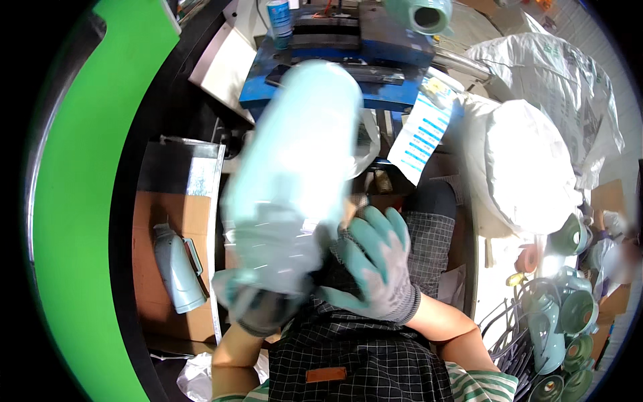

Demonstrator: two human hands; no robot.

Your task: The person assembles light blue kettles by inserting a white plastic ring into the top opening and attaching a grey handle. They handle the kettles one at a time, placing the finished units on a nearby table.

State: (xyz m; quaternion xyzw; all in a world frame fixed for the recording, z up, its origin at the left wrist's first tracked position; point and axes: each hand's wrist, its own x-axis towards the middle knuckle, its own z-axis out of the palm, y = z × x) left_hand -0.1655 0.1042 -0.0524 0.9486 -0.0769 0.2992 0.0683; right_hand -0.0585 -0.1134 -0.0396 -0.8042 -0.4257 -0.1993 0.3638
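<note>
Mint cylinder: a large, pale mint-green, smooth cylindrical body (298, 141) stands tilted in front of the person, its rounded upper end leaning right and away; motion blur hides its detail, and its lower part looks greyish and glossy.
Left hand: the left hand (258, 308), in a grey and mint-coated knit glove, grips the lower end of the cylinder, with part of the fingers lost behind it and in the blur.
Right hand: the right hand (380, 268), gloved alike, is open with fingers spread, just right of the cylinder's lower end; whether the thumb touches it, I cannot tell.
Blue fixture: a blue metal fixture with dark bars (395, 94) lies beyond the cylinder, a blue-and-white can (280, 23) at its left and a pale green hollow housing (429, 17) at its far right.
Paper: a white sheet with blue bands (423, 130) hangs at the fixture's near right edge.
Cardboard-lined tray: at left, the brown tray (151, 288) holds a pale blue-green part with a handle (179, 271).
Right bench: the white bench (494, 285) carries a bulging white sack (526, 167), grey cables (509, 348) and pale green housings (577, 311).
</note>
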